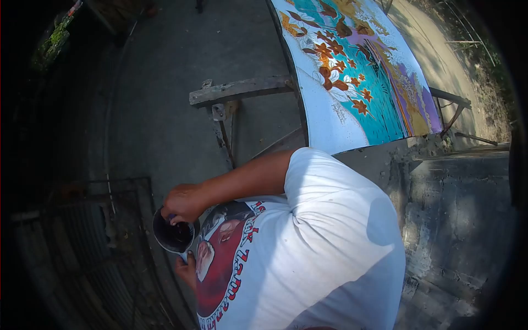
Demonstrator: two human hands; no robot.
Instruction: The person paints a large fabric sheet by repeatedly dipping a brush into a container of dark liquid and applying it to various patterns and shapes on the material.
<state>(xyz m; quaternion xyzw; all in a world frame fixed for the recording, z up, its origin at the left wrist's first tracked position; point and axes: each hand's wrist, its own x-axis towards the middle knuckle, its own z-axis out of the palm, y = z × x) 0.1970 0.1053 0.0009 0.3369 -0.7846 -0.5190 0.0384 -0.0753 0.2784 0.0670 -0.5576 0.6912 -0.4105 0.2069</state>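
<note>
A small round pan [175, 236] with a pale rim and short handle holds dark liquid or a dark interior. My left hand [187, 269] is closed on its handle, close to the front of my white printed shirt. My right hand [185, 202] reaches over the rim, with its fingers pinched together and pointing down into the pan. A bit of blue-purple shows at those fingertips; what it belongs to is too small to make out. Behind my right arm, a painted cloth [324, 118] with brown flowers and turquoise, purple and ochre areas lies stretched out.
Wooden supports [242, 91] stick out from under the cloth over a grey concrete floor [165, 99]. Dark slatted metalwork [104, 258] stands at the lower left. To the right is a worn grey surface [456, 220], with sunlit ground [440, 49] beyond the cloth.
</note>
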